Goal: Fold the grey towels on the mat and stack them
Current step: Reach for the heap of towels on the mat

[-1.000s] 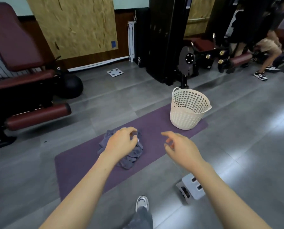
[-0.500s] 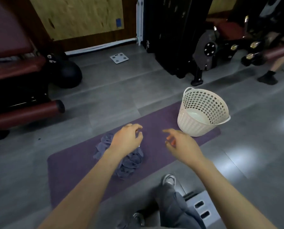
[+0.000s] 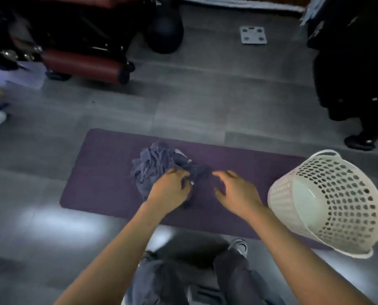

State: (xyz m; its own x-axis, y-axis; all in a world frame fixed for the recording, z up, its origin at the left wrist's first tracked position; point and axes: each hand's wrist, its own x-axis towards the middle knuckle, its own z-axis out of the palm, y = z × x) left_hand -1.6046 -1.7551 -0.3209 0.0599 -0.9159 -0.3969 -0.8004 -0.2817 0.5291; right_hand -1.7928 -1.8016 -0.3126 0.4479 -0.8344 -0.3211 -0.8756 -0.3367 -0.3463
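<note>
Grey towels (image 3: pixel 159 164) are lying in one crumpled heap near the middle of the purple mat (image 3: pixel 100 172), which is stretching across the grey tiled floor (image 3: pixel 183 100) in front of me. I am resting my left hand (image 3: pixel 169 190) on the near right edge of that heap, with my fingers curling down into the cloth and gripping a fold of it; the blur is hiding exactly how much cloth I am holding. I am holding my right hand (image 3: pixel 234 190) just beside the heap, above bare mat, with the fingers spread and loosely bent and nothing in them; whether the fingertips are touching the towels I cannot tell. A cream plastic basket (image 3: pixel 337 208) with a perforated wall is sitting on the right end of the mat, tilting toward me so that its pale bottom is showing. My legs in dark trousers (image 3: pixel 229 280) are showing below my arms, and one shoe (image 3: pixel 238 246) is standing at the near edge of the mat. Beyond the mat a white scale (image 3: pixel 253 35) is lying on the floor, a dark ball (image 3: pixel 164 29) is sitting near a red padded bench (image 3: pixel 82 64), and black gym equipment (image 3: pixel 355 62) is standing on the right.
</note>
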